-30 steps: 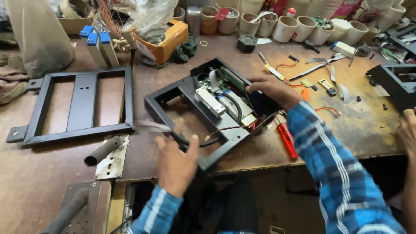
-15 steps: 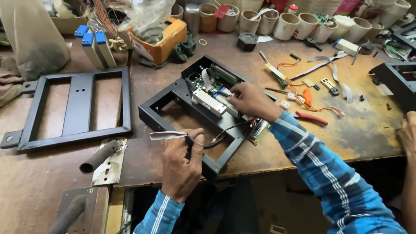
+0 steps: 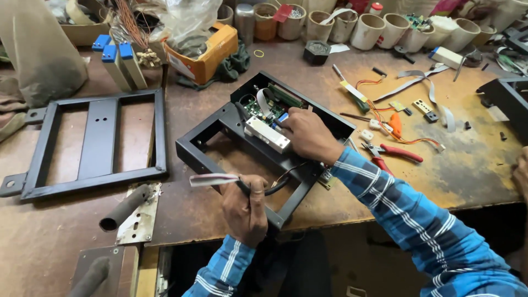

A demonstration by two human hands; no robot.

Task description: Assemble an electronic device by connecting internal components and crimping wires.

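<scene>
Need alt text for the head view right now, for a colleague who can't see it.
Over a worn wooden workbench, the right hand reaches into an open black metal frame holding a green circuit board, while the left hand grips a black cable with a flat ribbon end. Red-handled pliers lie to the right.

The black frame (image 3: 220,129) looks like painted metal, dull and smooth. The little green board (image 3: 258,108) inside it is shiny. The block (image 3: 267,134) next to it is pale, bare metal. The table (image 3: 467,165) is brown wood, scratched and stained. The pliers (image 3: 397,153) have red plastic handles. The sleeves (image 3: 418,214) are soft blue checked cloth. The cups (image 3: 367,30) look like dull clay.
</scene>
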